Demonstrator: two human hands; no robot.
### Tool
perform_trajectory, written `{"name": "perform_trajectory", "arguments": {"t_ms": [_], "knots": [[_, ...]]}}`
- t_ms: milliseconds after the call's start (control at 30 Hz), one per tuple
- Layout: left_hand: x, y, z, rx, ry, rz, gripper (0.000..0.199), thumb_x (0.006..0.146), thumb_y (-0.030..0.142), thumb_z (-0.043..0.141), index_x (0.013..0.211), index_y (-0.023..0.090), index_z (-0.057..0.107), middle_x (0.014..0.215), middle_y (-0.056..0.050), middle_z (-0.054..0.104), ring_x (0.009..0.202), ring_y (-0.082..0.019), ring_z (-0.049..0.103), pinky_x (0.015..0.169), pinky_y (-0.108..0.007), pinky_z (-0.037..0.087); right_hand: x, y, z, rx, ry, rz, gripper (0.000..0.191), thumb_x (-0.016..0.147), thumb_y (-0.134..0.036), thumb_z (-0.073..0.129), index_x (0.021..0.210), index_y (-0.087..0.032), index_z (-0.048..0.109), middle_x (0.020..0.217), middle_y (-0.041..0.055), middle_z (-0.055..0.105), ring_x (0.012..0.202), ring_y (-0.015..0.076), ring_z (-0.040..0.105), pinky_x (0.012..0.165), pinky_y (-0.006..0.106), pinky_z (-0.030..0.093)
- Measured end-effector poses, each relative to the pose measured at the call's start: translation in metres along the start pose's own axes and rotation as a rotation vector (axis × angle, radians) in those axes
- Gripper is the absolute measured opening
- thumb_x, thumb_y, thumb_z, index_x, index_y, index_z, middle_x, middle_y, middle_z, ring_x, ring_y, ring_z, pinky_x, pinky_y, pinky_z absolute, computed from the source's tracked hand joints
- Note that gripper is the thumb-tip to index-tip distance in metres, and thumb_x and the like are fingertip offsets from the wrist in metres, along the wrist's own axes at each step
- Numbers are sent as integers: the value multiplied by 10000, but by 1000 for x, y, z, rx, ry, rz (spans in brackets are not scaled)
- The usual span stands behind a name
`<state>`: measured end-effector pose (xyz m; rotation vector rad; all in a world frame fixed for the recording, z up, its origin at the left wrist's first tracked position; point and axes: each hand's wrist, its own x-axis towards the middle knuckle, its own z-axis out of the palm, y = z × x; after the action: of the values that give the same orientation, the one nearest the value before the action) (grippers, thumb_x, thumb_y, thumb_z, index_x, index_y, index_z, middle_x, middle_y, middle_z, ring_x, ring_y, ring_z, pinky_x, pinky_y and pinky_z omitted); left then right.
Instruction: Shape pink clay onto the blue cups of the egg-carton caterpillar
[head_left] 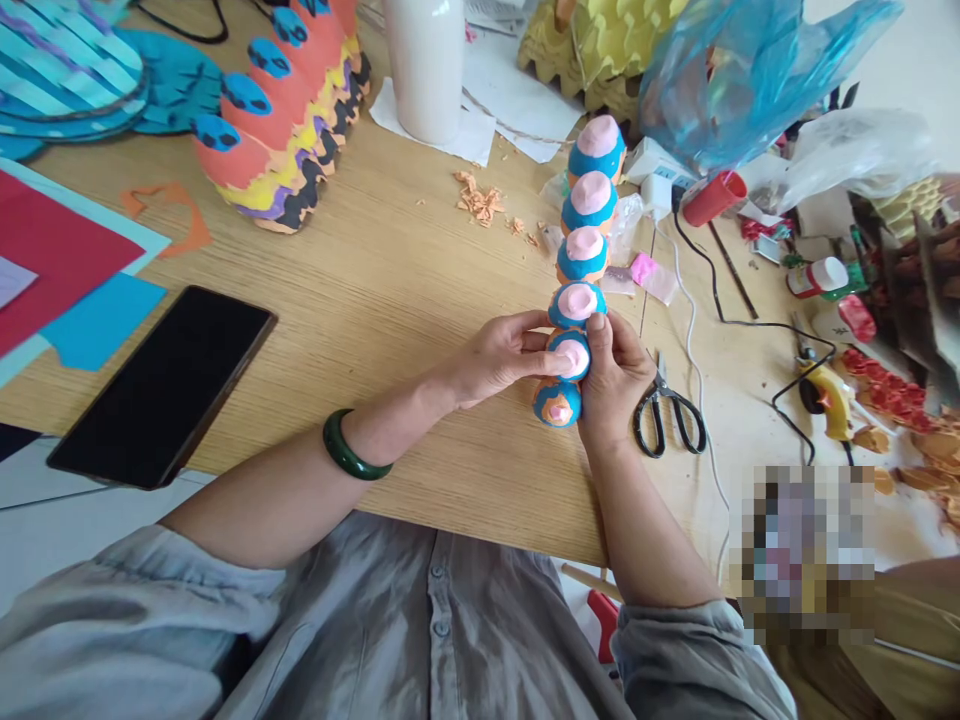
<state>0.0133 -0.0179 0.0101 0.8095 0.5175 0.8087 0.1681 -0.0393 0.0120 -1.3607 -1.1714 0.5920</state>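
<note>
A row of several bumps, apparently an egg carton strip [582, 262] covered in blue and pink modelling clay, runs away from me across the table. My left hand [506, 358] is closed on its left side, a finger or thumb pressing the pink clay on the second-nearest bump. My right hand [616, 372] grips the right side, its thumb up against the fourth bump from the far end. On the nearest bump, orange shows around a small pink dab. Fingers beneath the strip are hidden.
Black-handled scissors [667, 412] lie beside my right hand. A phone [165, 385], a painted carton piece [277, 130], a white cylinder [426, 70] and orange scraps [478, 198] are on the table. Cables, a blue bag [750, 80] and a yellow glue gun [827, 400] crowd the right; a person sits lower right.
</note>
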Motion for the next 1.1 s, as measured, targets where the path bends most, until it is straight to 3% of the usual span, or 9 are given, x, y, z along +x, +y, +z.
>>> {"name": "perform_trajectory", "arguments": {"t_ms": [167,367,467,567,800,900,1000,1100], "knots": [[0,0,0,40,20,-4,601,675,391,991,1155,144,726,947,-46,785,845,-160,731,791,-283,595,-3,2,4,5,60,-15,404,885,-639,774,924,-240,825,799,-10,738,726,144,649,669,293,562],[0,-2,1,92,91,4,518,741,377,917,1163,150,721,934,-32,759,847,-155,709,785,-276,592,-2,4,4,-2,15,42,414,888,-646,768,907,-235,818,804,-9,727,731,141,641,660,283,552],[-2,0,1,76,31,10,471,773,377,888,1161,157,735,943,-32,754,859,-153,709,795,-267,584,-1,3,2,-25,-5,57,440,890,-674,754,890,-238,809,793,-12,714,734,143,640,656,280,547],[-3,3,0,43,-41,-5,554,739,396,935,1198,161,732,961,-42,767,847,-151,712,789,-263,578,-1,1,2,-36,-10,53,460,914,-686,723,897,-233,800,810,-6,728,764,155,664,679,291,561],[-1,-1,5,81,127,-6,530,693,405,954,1094,147,721,906,-25,760,821,-142,691,779,-275,588,-5,-1,5,-6,-10,38,373,911,-603,760,911,-232,804,830,-2,764,764,153,684,701,300,585],[-1,0,7,21,167,-37,400,710,359,913,969,148,694,813,11,697,766,-116,645,734,-247,558,-5,1,5,-29,-34,55,352,905,-583,765,916,-234,813,821,-6,768,756,150,681,698,296,581],[-1,2,8,-54,148,-58,313,761,365,860,892,156,668,783,27,643,737,-100,612,724,-239,549,-4,3,5,-31,-48,50,346,884,-575,782,922,-234,823,806,-8,767,746,150,677,688,297,576],[-1,2,6,-88,97,-56,418,765,453,897,982,160,693,860,5,686,789,-115,653,742,-243,555,-2,3,5,-11,-22,57,361,870,-595,785,888,-237,822,804,-8,770,761,154,688,699,295,585]]}}
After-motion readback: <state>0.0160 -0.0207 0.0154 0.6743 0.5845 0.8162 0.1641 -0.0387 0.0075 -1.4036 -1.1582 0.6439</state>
